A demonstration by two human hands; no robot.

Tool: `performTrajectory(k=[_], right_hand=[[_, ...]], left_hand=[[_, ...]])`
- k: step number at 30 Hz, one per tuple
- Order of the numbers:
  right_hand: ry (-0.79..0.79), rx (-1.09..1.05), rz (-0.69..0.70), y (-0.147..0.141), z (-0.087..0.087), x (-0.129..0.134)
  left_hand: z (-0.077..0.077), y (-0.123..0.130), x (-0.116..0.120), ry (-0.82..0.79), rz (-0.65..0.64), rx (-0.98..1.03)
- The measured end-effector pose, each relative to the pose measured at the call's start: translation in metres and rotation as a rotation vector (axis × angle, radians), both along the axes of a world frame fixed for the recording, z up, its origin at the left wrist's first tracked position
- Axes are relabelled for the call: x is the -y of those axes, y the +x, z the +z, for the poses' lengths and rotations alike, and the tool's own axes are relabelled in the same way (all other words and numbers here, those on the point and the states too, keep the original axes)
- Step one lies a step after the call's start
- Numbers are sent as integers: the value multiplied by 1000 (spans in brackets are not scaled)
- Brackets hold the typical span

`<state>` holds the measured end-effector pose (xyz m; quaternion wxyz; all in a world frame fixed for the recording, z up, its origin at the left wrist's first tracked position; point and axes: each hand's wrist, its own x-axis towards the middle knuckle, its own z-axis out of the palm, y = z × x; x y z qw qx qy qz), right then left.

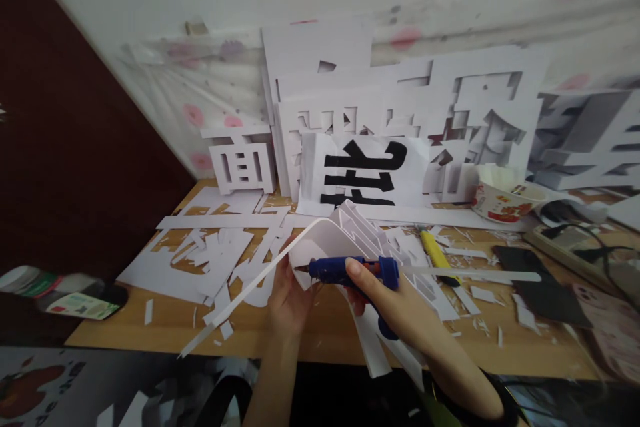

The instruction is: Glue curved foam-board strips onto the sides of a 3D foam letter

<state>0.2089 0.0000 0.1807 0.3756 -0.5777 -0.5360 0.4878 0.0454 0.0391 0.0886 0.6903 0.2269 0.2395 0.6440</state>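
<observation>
My right hand [373,290] is wrapped round a blue hot glue gun [327,269], with a long white glue stick [470,273] running out of its back end. The gun's nozzle points left, close to the lower edge of a folded white foam-board piece [320,243]. My left hand [291,293] grips this piece from its left side, some fingers hidden behind it. A long narrow white strip [255,277] curves off the piece toward the lower left. Whether the nozzle touches the board I cannot tell.
Cut-out white character boards [400,93] lean against the wall behind a sheet with black strokes [365,170]. Paper scraps [215,260] cover the table's left. Rightward lie a yellow cutter knife [437,253], a paper bowl [505,200] and a dark phone-like slab [540,283]. A bottle [65,290] is at left.
</observation>
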Motion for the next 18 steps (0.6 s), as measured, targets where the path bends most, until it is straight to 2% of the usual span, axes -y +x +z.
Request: performTrajectory(k=[6, 18], right_hand=[[-22, 4, -28, 0, -3, 2], [-62, 1, -71, 7, -11, 14]], left_hand=[[12, 3, 1, -6, -26, 59], [10, 4, 2, 3, -13, 61]])
